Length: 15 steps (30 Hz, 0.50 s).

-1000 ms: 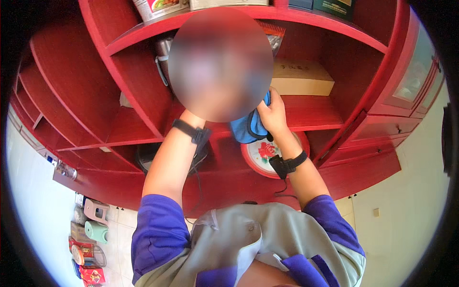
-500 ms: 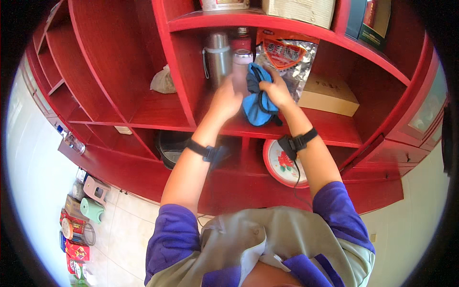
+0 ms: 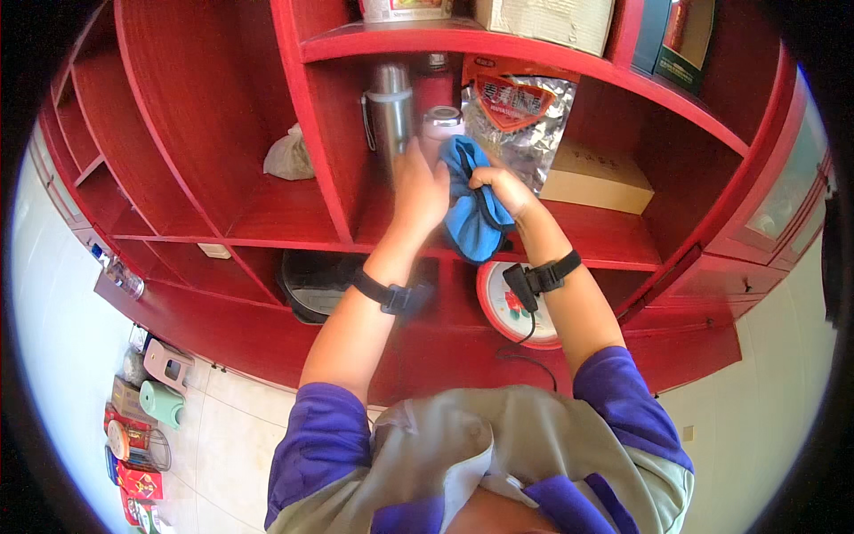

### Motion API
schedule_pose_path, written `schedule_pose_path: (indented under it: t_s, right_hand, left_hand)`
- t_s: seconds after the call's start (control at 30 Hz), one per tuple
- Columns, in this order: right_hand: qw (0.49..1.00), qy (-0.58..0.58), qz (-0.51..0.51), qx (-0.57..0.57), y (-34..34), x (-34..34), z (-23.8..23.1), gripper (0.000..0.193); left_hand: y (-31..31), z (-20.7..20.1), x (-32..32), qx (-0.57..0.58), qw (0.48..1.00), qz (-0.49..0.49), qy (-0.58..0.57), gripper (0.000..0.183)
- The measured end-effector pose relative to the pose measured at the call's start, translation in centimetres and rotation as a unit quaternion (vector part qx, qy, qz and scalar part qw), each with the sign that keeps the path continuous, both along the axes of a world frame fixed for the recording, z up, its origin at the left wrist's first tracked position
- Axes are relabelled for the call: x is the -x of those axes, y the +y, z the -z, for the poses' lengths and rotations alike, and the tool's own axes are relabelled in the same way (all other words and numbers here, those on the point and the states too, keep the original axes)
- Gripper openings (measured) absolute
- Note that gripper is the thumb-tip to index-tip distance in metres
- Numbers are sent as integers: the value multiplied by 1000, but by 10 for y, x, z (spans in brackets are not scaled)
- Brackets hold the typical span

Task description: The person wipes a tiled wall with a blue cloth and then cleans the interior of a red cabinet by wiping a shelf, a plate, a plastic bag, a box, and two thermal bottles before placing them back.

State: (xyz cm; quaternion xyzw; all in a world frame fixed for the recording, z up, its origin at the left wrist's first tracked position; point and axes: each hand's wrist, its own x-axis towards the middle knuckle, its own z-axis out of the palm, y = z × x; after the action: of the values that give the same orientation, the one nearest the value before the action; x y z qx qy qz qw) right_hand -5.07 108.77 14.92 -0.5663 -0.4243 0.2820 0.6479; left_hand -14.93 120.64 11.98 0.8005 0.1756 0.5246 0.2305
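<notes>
My right hand [image 3: 505,191] is closed on a blue cloth [image 3: 476,227] with black edging, which hangs bunched in front of the shelf. The cloth's upper end lies against a pale pink bottle [image 3: 432,147] with a silvery cap. Around the lower left side of that bottle my left hand [image 3: 420,189] is closed; its fingertips are blurred and partly hidden. Behind my left hand stands a steel thermos flask [image 3: 390,107] with a strap. A red bottle [image 3: 435,87] is farther back, beside a silver and orange foil pouch [image 3: 518,116].
A flat cardboard box [image 3: 600,182] lies on the same red shelf [image 3: 592,233]. Below are a round floral tray [image 3: 498,303] and a black appliance [image 3: 311,289]. A tied bag [image 3: 289,156] sits in the left compartment. Stools [image 3: 162,403] and boxes stand on the floor at left.
The whole view has shifted slightly, so the cabinet sits a little left and lower. The blue cloth hangs longer and lower from my right hand. My left hand stays at the pink bottle.
</notes>
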Motion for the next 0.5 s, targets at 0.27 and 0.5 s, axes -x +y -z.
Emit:
schedule_pose_path:
  t_s: [0.27,0.5]
  right_hand:
    - [999,22,-21,-23,-43,42,-7,74]
    - [986,-2,10,-166,-86,67,5,73]
  left_hand:
    - [2,0,14,220,916,326,-73,69]
    - [-32,-8,68,142,908,386,-75,85]
